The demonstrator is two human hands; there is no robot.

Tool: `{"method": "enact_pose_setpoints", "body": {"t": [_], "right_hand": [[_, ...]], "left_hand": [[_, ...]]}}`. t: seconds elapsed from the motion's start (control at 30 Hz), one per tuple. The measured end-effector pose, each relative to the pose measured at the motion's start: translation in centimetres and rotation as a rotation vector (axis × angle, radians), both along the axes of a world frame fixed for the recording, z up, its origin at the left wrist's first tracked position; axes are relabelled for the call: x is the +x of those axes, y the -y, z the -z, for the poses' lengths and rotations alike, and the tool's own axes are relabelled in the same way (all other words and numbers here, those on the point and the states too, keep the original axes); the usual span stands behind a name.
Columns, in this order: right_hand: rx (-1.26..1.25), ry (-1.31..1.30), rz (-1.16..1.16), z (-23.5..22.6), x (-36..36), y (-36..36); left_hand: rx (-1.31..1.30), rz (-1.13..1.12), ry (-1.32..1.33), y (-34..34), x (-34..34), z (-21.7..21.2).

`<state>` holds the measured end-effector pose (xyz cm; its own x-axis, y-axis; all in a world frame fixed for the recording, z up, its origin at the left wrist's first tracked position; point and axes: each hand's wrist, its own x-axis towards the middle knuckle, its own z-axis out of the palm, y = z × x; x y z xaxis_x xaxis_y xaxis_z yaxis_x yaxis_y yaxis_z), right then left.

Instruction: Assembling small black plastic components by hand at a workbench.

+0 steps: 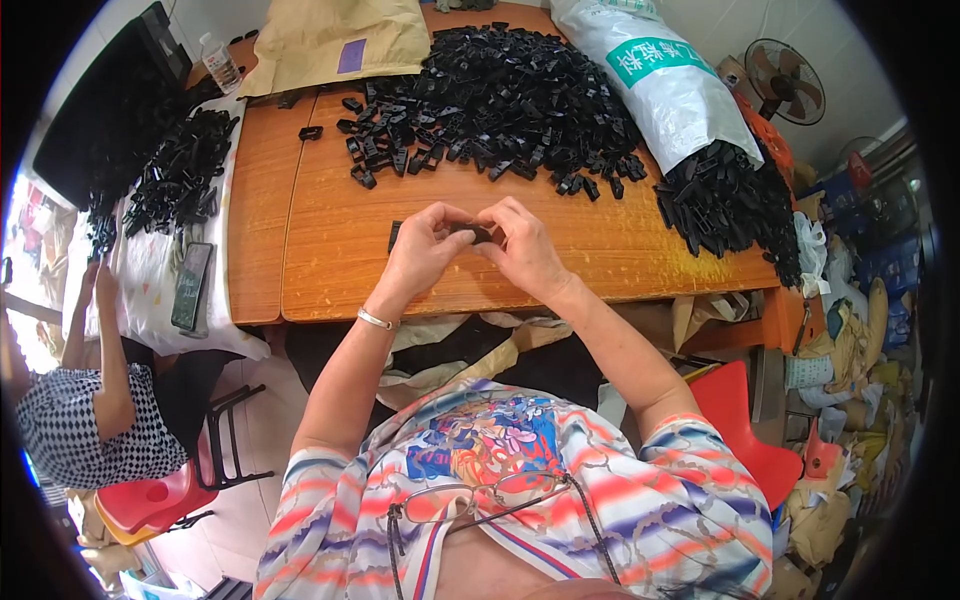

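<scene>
My left hand (425, 250) and my right hand (520, 250) meet over the wooden table (330, 270), fingertips pinched together on a small black plastic part (478, 234) held between them. A thin bracelet circles my left wrist. Just left of my left hand a single black part (393, 236) lies on the table. Behind my hands spreads a large heap of black plastic parts (500, 100).
A white sack (660, 80) spills more black parts (730, 205) at the right. A brown bag (335, 40) and a water bottle (220, 62) stand at the back left. Another person (80, 400) sits at the left by a phone (190, 285) and a smaller pile (180, 175). A fan (785, 80) stands at the right.
</scene>
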<state>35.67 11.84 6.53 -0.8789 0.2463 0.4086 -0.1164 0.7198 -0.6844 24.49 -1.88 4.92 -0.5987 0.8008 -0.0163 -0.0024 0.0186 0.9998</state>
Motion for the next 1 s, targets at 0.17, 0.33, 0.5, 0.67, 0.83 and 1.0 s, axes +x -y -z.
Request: {"method": "enact_pose_setpoints", "body": {"t": [0.17,0.33,0.5,0.67,0.83,1.0], "right_hand": [[-0.322,0.292,-0.052,1.0,0.7,-0.6],[0.026,0.241,-0.088,1.5,-1.5,-5.1],[0.446,0.104,0.168,4.0,-5.5,-9.0],[0.542,0.219,0.205,4.3,-7.8,-9.5],[0.424,0.333,0.191,3.6,-7.7,-8.9],[0.332,0.24,0.132,4.1,-5.6,-7.7]], "left_hand": [[-0.026,-0.032,-0.151,1.1,1.6,1.0],[-0.144,-0.064,-0.7,2.3,2.1,0.0],[-0.083,-0.193,-0.945,2.1,0.7,-0.2],[-0.243,-0.556,-0.966,3.2,-7.2,1.6],[-0.495,-0.41,-1.15,3.7,-12.4,1.8],[-0.461,-0.303,-1.162,3.2,-13.0,1.6]]}}
